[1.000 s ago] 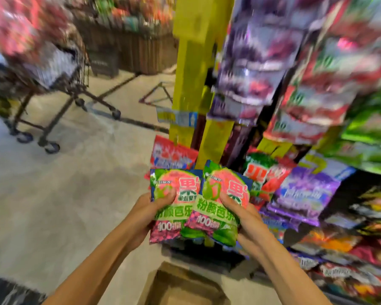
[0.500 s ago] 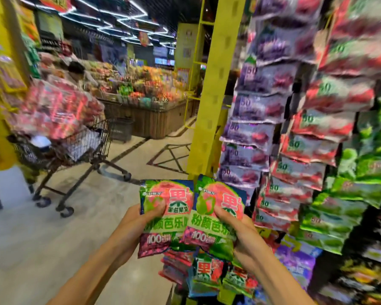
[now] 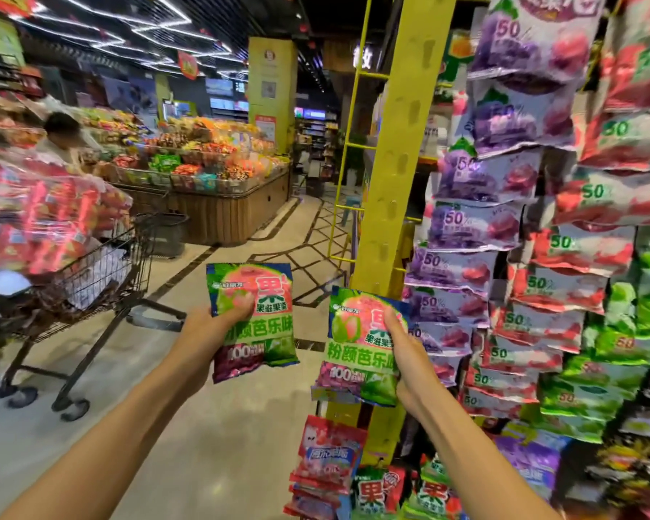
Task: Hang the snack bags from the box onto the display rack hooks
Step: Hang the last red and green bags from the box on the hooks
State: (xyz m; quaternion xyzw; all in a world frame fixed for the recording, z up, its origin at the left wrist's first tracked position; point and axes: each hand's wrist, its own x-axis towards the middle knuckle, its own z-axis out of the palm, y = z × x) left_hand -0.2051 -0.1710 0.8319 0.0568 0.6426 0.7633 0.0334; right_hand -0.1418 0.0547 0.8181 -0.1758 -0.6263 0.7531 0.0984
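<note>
- Two bare forearms are extended into the scene from the near edge, each ending in a hand that holds one snack bag.
- The left hand (image 3: 211, 328) has its grip closed on the left snack bag (image 3: 254, 319), with the thumb pressed over the bag's front and the other fingers hidden behind it. This bag is held upright over the aisle floor, well apart from the rack.
- The right hand (image 3: 406, 354) has its grip closed on the right snack bag (image 3: 359, 347), which is pinched along its right edge with the thumb on the printed face. This bag is held lower and further right, just in front of the yellow post (image 3: 398, 182) and just beside the hanging purple bags (image 3: 477, 227).
- Both held bags are green and pink with a pink fruit printed on them, and they are held apart from each other.
- Red and green packets (image 3: 331, 456) are hung low on the rack, below the right hand.
- The display rack on the right is filled with overlapping columns: purple bags nearest the post, red bags (image 3: 563, 287) beside them, and green bags (image 3: 616, 354) further right.
- A loaded shopping trolley (image 3: 91, 279) is seen on the left, on the pale floor (image 3: 241, 425).
- A produce stand (image 3: 218, 178) is seen further off, with a person (image 3: 59, 138) beside it on the far left.
</note>
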